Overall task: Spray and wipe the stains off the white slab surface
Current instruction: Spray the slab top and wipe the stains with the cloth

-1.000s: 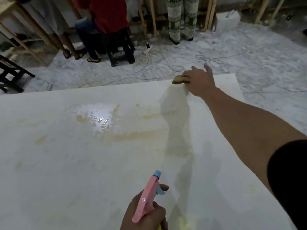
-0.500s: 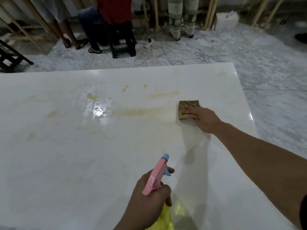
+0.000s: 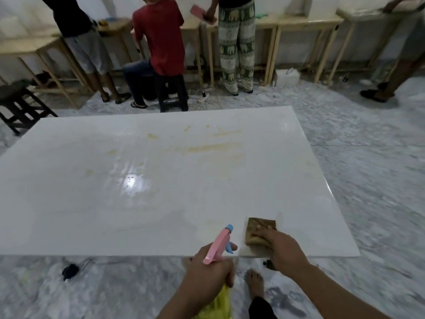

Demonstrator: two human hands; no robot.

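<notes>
brown cloth (image 3: 259,229) under flat right hand (image 3: 284,250) at slab (image 3: 138,203) near edge; left hand (image 3: 209,270) grips spray bottle (image 3: 217,246).

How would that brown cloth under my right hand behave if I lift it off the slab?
The brown cloth is folded and lies flat under the right hand, so it would probably droop limp. The white slab around it glistens, so the cloth is likely damp, a little heavy for its size, and may cling slightly.

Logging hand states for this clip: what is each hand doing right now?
Left hand: grips the spray bottle.
Right hand: open, fingers pressing the brown cloth onto the slab.
</notes>
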